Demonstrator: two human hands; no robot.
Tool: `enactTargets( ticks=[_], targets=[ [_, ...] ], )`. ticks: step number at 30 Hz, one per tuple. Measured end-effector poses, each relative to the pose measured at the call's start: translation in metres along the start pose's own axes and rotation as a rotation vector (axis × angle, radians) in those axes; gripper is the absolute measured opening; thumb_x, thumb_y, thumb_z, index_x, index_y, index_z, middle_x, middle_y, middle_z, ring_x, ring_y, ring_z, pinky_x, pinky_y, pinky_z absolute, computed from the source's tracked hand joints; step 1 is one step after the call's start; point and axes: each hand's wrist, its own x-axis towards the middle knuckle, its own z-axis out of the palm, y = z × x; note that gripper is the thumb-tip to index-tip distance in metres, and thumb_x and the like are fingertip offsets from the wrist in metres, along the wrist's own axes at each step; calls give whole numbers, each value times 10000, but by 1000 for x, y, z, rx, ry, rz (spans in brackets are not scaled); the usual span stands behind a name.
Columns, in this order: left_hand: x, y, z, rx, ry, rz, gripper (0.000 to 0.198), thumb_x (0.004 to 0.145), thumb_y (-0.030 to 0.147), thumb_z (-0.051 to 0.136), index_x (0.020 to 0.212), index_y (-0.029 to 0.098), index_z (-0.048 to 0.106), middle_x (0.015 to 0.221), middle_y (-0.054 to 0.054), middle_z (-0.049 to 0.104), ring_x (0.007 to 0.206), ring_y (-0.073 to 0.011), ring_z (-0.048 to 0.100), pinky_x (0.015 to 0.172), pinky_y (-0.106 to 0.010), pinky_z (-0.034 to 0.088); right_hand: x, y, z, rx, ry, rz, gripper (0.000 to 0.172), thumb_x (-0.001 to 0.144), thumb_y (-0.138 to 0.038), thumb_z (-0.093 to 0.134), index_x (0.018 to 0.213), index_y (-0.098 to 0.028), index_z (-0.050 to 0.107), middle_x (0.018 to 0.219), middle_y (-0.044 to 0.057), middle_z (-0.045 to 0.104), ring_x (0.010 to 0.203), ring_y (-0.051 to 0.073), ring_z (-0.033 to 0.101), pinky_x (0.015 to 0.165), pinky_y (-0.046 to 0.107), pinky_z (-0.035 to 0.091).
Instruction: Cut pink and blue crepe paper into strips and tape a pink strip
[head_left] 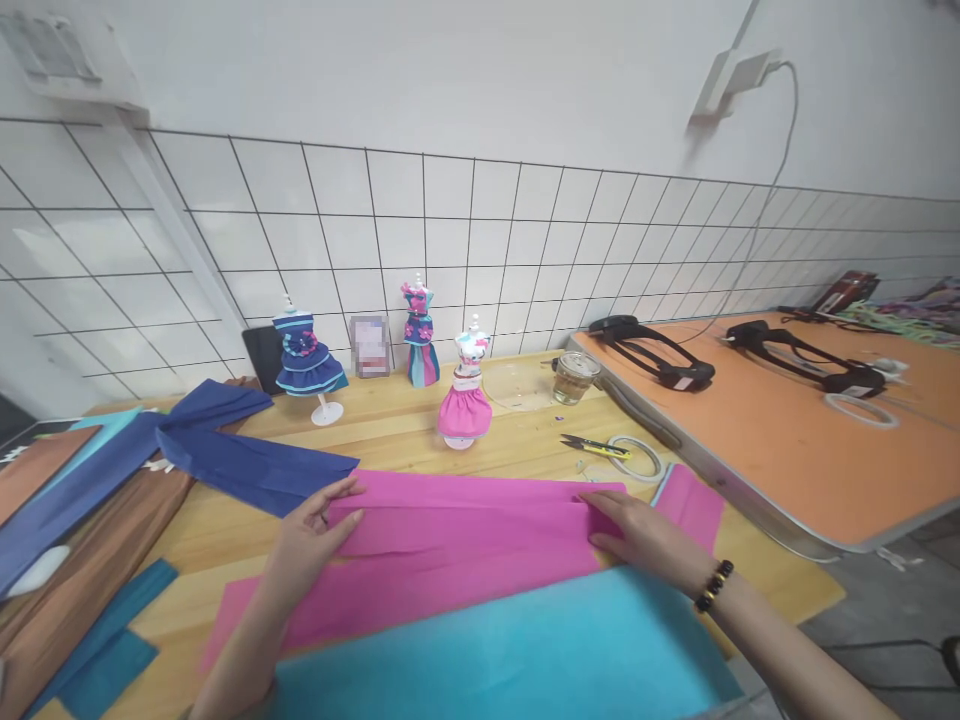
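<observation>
A folded strip of pink crepe-like sheet (465, 520) stretches between my two hands, its long creases running sideways. My left hand (315, 535) grips its left end, thumb and forefinger at the edge. At the other end, my right hand (637, 530), with a dark beaded bracelet (713, 587) on the wrist, has its fingers on top of the strip. More pink sheet (405, 595) lies below the strip. Nearest me spreads a wide light-blue sheet (510, 650). Just beyond the strip stands a small dress form (465, 412) in a pink skirt.
Two more dress forms, one in navy (309, 365) and one multicoloured (421, 345), stand by the tiled wall. Thread snips (596, 446), a tape roll (646, 470) and a glass cup (576, 380) sit to the right. Blue (255, 465) and brown (112, 540) strips lie left. An orange table (795, 450) adjoins.
</observation>
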Motion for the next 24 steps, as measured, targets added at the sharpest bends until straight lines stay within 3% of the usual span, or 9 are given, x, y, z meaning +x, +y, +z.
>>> enactTargets(
  ticks=[4, 11, 14, 20, 24],
  targets=[
    [1, -1, -2, 39, 28, 16, 541, 645, 450, 659, 1100, 176, 555, 1104, -95, 634, 1082, -248, 541, 962, -413, 399, 3, 2, 1, 31, 62, -54, 293, 840, -293, 429, 1048, -189, 607, 1136, 109, 603, 1020, 242, 566, 886, 374, 432],
    [2, -4, -7, 321, 76, 111, 354, 708, 443, 575, 985, 231, 637, 1047, -42, 654, 993, -220, 584, 899, -362, 443, 16, 11, -13, 44, 52, 33, 263, 854, -327, 387, 906, -200, 612, 906, 92, 669, 813, 237, 615, 721, 345, 463],
    [2, -3, -8, 388, 134, 188, 286, 750, 424, 525, 910, 229, 659, 977, -40, 666, 926, -206, 599, 876, -347, 449, 21, 15, -20, 69, 53, 47, 262, 815, -282, 424, 995, -202, 596, 993, 89, 656, 876, 236, 608, 761, 346, 457],
    [3, -1, -11, 448, 215, 267, 298, 729, 399, 538, 956, 242, 651, 897, -44, 642, 921, -222, 563, 864, -376, 442, 20, 17, -13, 66, -74, 9, 535, 673, -287, 584, 1193, -177, 530, 1229, 108, 543, 1113, 269, 499, 967, 393, 362],
    [3, 1, -13, 371, 269, 251, 329, 705, 407, 562, 970, 229, 643, 1058, -65, 600, 1054, -242, 516, 961, -406, 376, 11, 21, -3, 48, -57, -30, 530, 705, -330, 579, 1203, -154, 528, 1269, 128, 510, 1160, 272, 469, 991, 398, 354]
  ],
)
